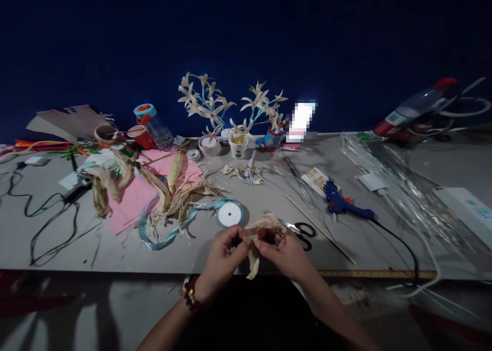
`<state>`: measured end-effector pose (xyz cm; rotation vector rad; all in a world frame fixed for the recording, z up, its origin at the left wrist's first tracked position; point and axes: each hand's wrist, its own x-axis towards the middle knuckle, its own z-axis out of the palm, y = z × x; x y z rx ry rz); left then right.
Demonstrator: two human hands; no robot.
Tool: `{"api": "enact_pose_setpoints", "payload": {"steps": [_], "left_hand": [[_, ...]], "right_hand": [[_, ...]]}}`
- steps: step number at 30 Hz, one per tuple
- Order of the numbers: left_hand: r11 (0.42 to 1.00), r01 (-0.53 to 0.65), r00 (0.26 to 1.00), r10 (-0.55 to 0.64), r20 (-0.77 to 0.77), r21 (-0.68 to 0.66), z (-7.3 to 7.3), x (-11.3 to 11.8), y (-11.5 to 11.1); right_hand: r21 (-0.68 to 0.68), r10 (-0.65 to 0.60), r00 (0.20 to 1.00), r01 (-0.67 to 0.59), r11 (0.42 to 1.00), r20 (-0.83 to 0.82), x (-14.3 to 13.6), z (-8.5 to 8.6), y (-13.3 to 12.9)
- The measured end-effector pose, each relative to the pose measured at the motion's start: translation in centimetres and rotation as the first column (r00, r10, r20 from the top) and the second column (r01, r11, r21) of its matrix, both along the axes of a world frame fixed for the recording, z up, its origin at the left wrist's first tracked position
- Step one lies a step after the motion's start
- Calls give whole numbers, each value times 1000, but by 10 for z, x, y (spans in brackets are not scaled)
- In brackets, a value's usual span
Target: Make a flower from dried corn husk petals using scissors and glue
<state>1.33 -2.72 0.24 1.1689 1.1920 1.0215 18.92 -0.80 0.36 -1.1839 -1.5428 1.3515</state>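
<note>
Both hands busy with one crinkly husk strip (269,222), right at the front of the tabletop (115,256).
So the left hand (226,253), the one with the beaded bracelet (190,293) on its wrist, has its grip pinched on the husk's left side, and the right hand's (286,251) grip is closed on the other side, some fingers tucked out of sight behind it. A narrow end dangles below the thumbs. Black-handled scissors (298,227) lie just beside the right hand, with a thin wooden stick (321,229) and a blue glue gun (342,203) farther right. White spool (229,221) sits near the left hand, blue ribbon (154,247) looping left of it, more dried husks (165,197) lying partly over pink paper (132,202). Pale flowers (192,105) on blue stems stand at the back.
</note>
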Motion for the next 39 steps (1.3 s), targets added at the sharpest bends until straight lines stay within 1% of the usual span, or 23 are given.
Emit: {"api": "enact_pose_setpoints", "payload": {"steps": [3,5,7,11,14,16,18,20,22,24,26,30,32,33,34,35,36,37,38,39], "left_hand": [[999,32,998,-30,-63,23,4,1,2],[998,37,992,-31,-121,55,6,0,3],[995,38,982,-21,-189,87,6,0,3],[991,77,960,-45,-277,108,4,-1,3],[986,112,939,-64,-339,125,5,-3,3],[977,150,917,-81,-392,149,6,-4,4],[967,194,889,-101,-447,166,8,-5,4],[960,225,857,-114,-503,166,9,-5,5],[961,221,836,-100,-540,164,7,-4,5],[965,196,842,-76,-534,171,5,-3,5],[968,171,867,-59,-495,184,3,-1,4],[966,167,913,-76,-401,197,6,-1,1],[965,154,923,-64,-380,211,8,-8,-2],[966,136,926,-44,-376,222,9,-14,-5],[965,107,926,-9,-377,239,9,-23,-8],[964,69,925,34,-379,255,9,-35,-10],[962,13,921,95,-379,273,10,-48,-12],[948,-70,904,191,-381,310,11,-63,-13],[927,-152,872,289,-394,342,14,-78,-12],[905,-224,829,371,-417,361,17,-94,-9]], "right_hand": [[16,-69,994,68,998,87,1,2,-1],[4,-92,994,92,996,62,2,3,-1],[6,-61,998,61,998,33,1,5,0],[68,10,997,-15,998,80,-1,12,2],[49,-16,1000,15,999,24,-2,11,2],[64,-10,1000,9,998,20,0,8,1],[107,2,995,-13,994,104,2,6,0],[152,-2,960,-42,988,281,3,5,-1],[210,-61,876,-47,977,478,2,5,-2],[279,-111,789,-79,957,604,-2,5,-4],[353,-164,752,-98,930,639,-7,3,-7],[443,-240,731,-94,892,639,-8,-4,-3],[466,-290,727,-47,884,622,4,-5,5],[477,-322,731,-4,879,602,15,-5,11],[484,-361,735,51,874,574,30,-4,17],[500,-431,723,135,855,541,48,-2,23],[542,-545,664,242,805,512,68,0,28],[579,-652,574,342,740,495,88,2,32],[596,-737,484,441,671,472,108,4,35],[579,-788,426,535,615,443,124,5,37]]}}
